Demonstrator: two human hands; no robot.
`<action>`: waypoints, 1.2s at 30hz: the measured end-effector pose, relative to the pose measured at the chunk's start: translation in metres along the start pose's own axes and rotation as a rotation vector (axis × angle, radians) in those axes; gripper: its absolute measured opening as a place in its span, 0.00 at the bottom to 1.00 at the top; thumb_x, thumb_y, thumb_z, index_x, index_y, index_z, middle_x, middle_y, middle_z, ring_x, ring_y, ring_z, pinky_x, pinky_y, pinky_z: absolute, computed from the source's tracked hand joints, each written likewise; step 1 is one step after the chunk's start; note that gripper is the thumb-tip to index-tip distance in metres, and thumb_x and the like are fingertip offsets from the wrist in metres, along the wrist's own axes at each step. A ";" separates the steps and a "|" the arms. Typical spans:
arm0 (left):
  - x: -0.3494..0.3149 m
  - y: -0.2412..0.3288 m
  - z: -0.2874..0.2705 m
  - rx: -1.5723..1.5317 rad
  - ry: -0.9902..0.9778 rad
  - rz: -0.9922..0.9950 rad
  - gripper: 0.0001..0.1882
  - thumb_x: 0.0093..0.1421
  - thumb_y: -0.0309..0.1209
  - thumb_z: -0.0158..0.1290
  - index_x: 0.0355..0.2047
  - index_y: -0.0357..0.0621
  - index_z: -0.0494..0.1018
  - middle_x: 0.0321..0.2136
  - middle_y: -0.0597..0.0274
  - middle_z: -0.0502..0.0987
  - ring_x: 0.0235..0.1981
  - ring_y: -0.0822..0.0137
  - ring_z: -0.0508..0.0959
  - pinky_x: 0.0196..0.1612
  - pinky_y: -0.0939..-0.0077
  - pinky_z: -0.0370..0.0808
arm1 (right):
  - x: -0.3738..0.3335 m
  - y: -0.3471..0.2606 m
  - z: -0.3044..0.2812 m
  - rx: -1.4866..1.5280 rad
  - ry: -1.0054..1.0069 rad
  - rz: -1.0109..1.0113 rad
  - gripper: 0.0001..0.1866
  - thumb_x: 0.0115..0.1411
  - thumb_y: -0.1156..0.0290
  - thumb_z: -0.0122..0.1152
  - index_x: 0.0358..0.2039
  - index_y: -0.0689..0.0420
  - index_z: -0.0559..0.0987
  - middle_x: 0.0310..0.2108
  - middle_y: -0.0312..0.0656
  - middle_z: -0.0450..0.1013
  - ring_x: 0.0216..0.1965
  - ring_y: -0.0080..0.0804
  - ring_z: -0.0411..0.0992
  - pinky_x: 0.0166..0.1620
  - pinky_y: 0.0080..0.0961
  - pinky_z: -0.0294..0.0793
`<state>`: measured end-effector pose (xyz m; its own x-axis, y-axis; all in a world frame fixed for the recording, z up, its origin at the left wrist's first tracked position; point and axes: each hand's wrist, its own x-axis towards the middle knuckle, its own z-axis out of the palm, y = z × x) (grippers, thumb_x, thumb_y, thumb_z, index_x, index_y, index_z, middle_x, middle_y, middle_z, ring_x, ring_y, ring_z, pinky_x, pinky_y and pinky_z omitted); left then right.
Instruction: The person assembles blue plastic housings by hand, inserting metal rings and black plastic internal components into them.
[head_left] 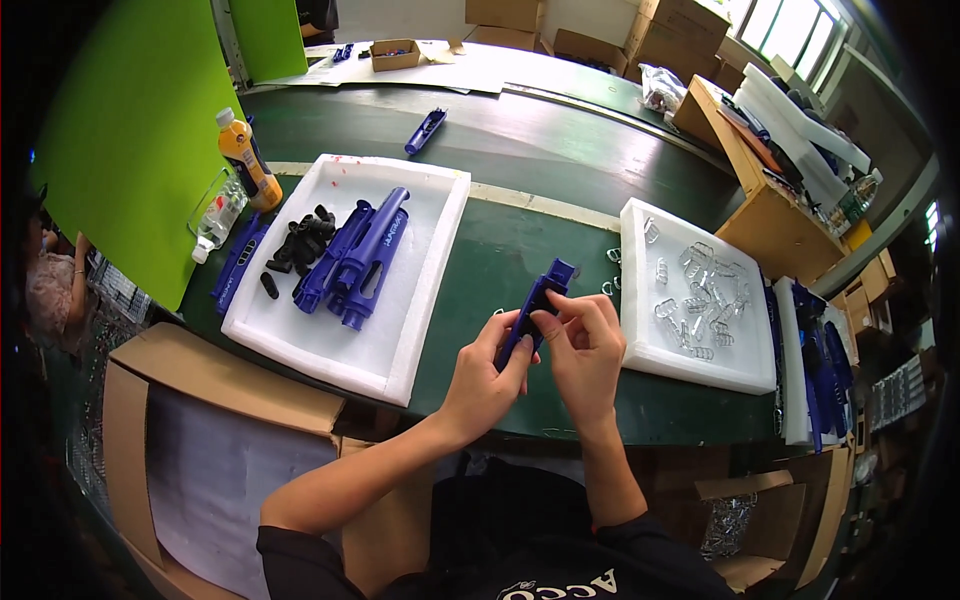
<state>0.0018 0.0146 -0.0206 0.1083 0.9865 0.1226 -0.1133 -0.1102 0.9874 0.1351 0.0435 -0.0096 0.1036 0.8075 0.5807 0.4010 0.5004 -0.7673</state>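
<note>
Over the front of the bench I hold a long blue plastic housing (pixel 559 272), tilted with its far end up and to the right. My left hand (pixel 482 378) wraps round its near part. My right hand (pixel 584 362) is closed at its upper part, thumb and fingertips pressing on a dark area, perhaps a black plastic piece; the fingers partly hide it. To the left, a white foam tray (pixel 407 345) holds several blue housings (pixel 372 262) and a pile of small black plastic pieces (pixel 305 240). On the right, another foam tray (pixel 640 362) carries bent wire clips (pixel 710 290).
A few loose clips (pixel 612 256) lie beside the right tray. One blue housing (pixel 427 131) rests on the conveyor belt (pixel 560 140). An orange drink bottle (pixel 248 165) stands behind the left tray. More blue parts (pixel 822 370) fill a container at right; cardboard boxes (pixel 225 385) sit below.
</note>
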 end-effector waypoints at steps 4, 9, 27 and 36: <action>-0.001 0.001 -0.002 -0.004 -0.024 -0.029 0.15 0.70 0.29 0.48 0.54 0.36 0.68 0.28 0.62 0.78 0.21 0.77 0.75 0.23 0.80 0.70 | -0.006 0.005 0.002 0.073 0.025 -0.005 0.08 0.55 0.80 0.71 0.36 0.60 0.83 0.32 0.36 0.69 0.20 0.15 0.63 0.20 0.16 0.63; -0.001 0.004 -0.003 0.004 -0.069 -0.075 0.14 0.71 0.28 0.48 0.54 0.37 0.68 0.30 0.62 0.78 0.21 0.78 0.75 0.23 0.82 0.71 | -0.009 0.003 0.000 0.090 0.050 0.068 0.13 0.56 0.81 0.69 0.42 0.62 0.78 0.34 0.37 0.69 0.25 0.15 0.67 0.24 0.15 0.66; 0.000 -0.002 -0.003 -0.026 0.101 -0.025 0.23 0.68 0.26 0.49 0.62 0.33 0.62 0.32 0.57 0.81 0.23 0.74 0.79 0.23 0.80 0.74 | -0.034 -0.002 -0.014 0.207 -0.210 0.334 0.17 0.64 0.68 0.63 0.47 0.66 0.74 0.38 0.45 0.75 0.33 0.27 0.76 0.34 0.23 0.76; -0.006 -0.005 -0.001 0.311 -0.335 0.176 0.42 0.61 0.29 0.55 0.72 0.44 0.49 0.51 0.51 0.67 0.50 0.59 0.72 0.52 0.67 0.73 | -0.017 0.006 -0.050 0.134 -0.362 0.383 0.18 0.59 0.68 0.70 0.43 0.69 0.78 0.36 0.49 0.80 0.35 0.32 0.82 0.31 0.25 0.79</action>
<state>0.0009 0.0092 -0.0261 0.4317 0.8623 0.2649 0.1364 -0.3527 0.9258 0.1810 0.0172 -0.0105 -0.1095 0.9841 0.1398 0.2743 0.1651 -0.9474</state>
